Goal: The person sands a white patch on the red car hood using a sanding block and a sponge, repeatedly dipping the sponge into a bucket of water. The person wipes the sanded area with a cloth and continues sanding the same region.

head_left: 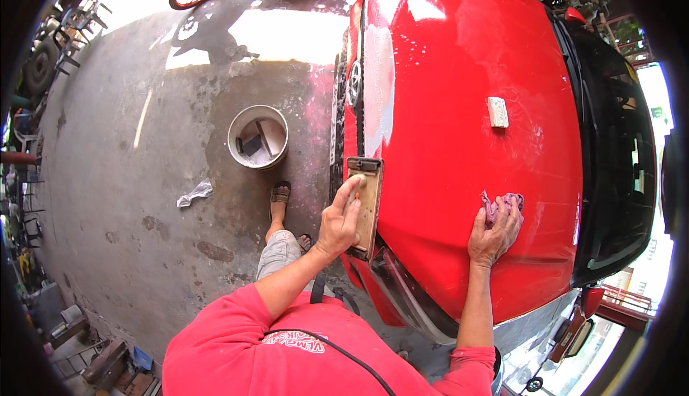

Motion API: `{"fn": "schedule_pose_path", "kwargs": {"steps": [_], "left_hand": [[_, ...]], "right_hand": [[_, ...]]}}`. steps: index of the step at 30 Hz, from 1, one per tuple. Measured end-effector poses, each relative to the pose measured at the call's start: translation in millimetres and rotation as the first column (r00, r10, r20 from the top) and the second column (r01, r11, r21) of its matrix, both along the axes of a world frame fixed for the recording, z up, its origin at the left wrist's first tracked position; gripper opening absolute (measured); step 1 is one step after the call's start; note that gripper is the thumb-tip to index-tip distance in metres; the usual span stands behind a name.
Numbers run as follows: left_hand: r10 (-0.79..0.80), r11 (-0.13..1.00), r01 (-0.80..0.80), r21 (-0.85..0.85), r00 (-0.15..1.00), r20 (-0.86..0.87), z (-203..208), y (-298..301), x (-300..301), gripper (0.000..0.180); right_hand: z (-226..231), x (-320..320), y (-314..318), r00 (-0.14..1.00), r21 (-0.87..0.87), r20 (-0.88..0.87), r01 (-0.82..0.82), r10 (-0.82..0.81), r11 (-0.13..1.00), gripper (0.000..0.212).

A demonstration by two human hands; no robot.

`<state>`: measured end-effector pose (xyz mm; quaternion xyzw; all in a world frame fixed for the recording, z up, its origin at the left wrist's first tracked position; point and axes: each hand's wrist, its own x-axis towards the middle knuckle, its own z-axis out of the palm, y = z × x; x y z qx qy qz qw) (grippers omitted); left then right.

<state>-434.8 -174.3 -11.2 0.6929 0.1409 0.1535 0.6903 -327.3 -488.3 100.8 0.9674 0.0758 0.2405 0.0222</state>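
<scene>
Bucket (pixel 235 139): out left on the floor, well apart from the board (pixel 369 209).
Left hand (pixel 337 227): on the board, thumb and fingers laid over its face, underside hidden.
Board: right there at the hood's (pixel 445 166) front edge, long axis along it; left hand's nearer.
Right hand (pixel 494 238): cupped over the crumpled rag (pixel 511 206), holding it on the hood.
White block (pixel 497 112): loose, beyond the rag.
</scene>
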Motion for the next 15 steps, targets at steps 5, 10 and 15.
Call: {"fn": "schedule_pose_path", "kwargs": {"steps": [5,10,15], "left_hand": [[0.127,0.991,-0.131,0.03,0.986,0.106,9,69,183,0.045],[0.256,0.957,-0.261,0.128,0.965,0.052,-3,140,287,0.046],[0.079,0.997,-0.078,-0.025,0.996,0.043,-8,33,81,0.05]], "right_hand": [[4,-1,0,1.0,0.021,-0.008,-0.014,0.014,1.0,0.051],[-1,11,18,0.998,0.04,-0.017,-0.058,0.059,0.998,0.051],[2,-1,-1,1.0,-0.005,-0.024,0.013,-0.013,1.0,0.051]]}}
